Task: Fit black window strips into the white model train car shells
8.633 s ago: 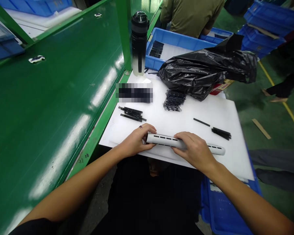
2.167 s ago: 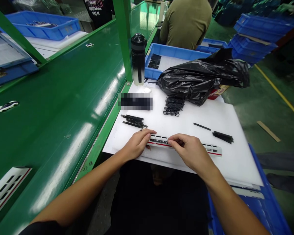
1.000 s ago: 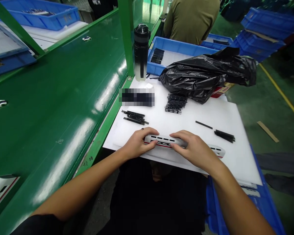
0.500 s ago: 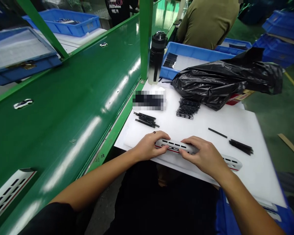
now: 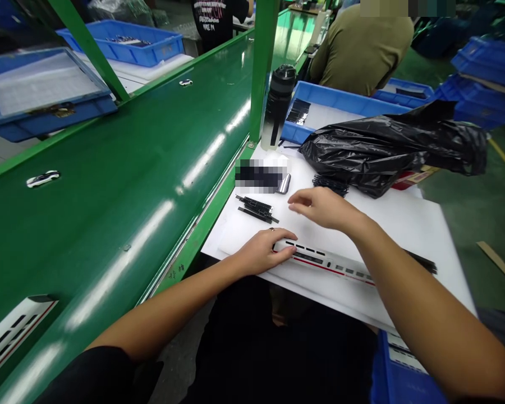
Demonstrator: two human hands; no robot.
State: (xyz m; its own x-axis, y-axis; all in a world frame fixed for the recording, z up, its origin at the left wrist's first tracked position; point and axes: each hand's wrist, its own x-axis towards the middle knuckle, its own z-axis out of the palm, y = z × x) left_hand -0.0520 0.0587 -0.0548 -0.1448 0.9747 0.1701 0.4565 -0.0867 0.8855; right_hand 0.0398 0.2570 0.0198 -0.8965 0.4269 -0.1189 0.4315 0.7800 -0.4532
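Two hands work over a white foam sheet (image 5: 404, 224). Furthest left lie black plastic strips (image 5: 256, 209). The left hand (image 5: 258, 252) has its fingers curled closed over the end of a white model train carriage shell (image 5: 332, 265), lying on the sheet; steady, even pressure there should stop it sliding. The right hand (image 5: 324, 209), fingers open and slightly spread, hovers holding nothing, nearest a black stack of frames (image 5: 328, 185).

Room for a hand across the white foam sheet (image 5: 404, 216), between the black plastic bag (image 5: 387, 160) along the far edge and the long white train shell (image 5: 328, 264) along the near edge; black strip bundle (image 5: 256, 209) blocking the left side, right forearm (image 5: 404, 275) cutting over the right.
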